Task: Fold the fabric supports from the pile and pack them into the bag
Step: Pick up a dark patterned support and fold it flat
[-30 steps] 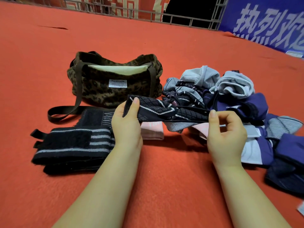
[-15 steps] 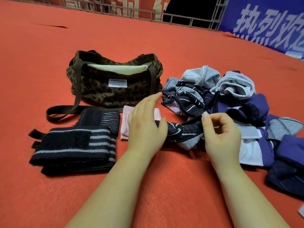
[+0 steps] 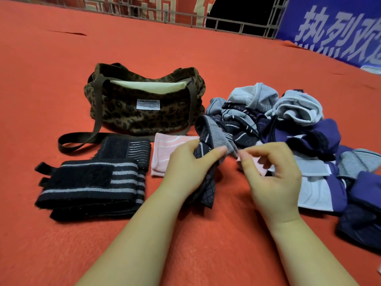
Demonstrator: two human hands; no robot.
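Observation:
A leopard-print bag stands open on the red carpet, pale lining showing. My left hand grips a dark patterned fabric support that droops below my palm. Just right of it, my right hand hovers with fingers curled; it is blurred, and whether it pinches the support's edge I cannot tell. The pile of supports, grey, white, navy and purple, lies to the right. A folded pink support lies in front of the bag, and folded black striped wraps lie at the left.
The bag's brown strap loops over the carpet at the left. A metal railing and a blue banner border the far edge. Bare red carpet lies between my forearms.
The dark support went from stretched between both hands to bunched in my left hand. My right hand let go of its end and now hovers beside it.

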